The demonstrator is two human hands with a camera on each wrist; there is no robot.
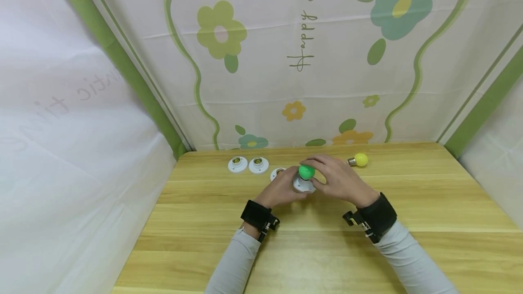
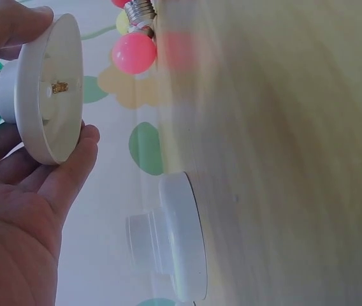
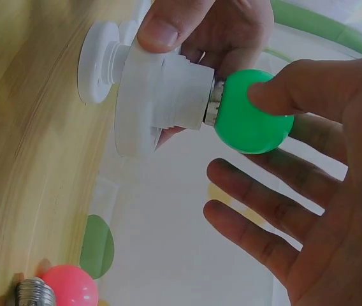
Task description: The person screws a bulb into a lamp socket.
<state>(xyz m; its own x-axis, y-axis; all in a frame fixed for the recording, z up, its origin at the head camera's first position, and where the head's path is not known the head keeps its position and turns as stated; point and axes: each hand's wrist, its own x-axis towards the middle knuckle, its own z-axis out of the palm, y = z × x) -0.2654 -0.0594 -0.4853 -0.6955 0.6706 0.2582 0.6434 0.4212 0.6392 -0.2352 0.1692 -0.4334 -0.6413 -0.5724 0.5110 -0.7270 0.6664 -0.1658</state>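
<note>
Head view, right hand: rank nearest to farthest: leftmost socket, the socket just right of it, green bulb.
1. Green bulb: between thumb and fingers of the right hand, touching.
2. Second socket from left: off to the left, past the green bulb.
3. Leftmost socket: same row, farther left.

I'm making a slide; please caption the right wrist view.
Right hand pinching a green bulb at the mouth of a white socket held by the left hand.

Both sleeves (image 1: 234, 262) are pale grey, and the wristbands (image 1: 382, 216) black with small dark brackets (image 1: 273, 224).
</note>
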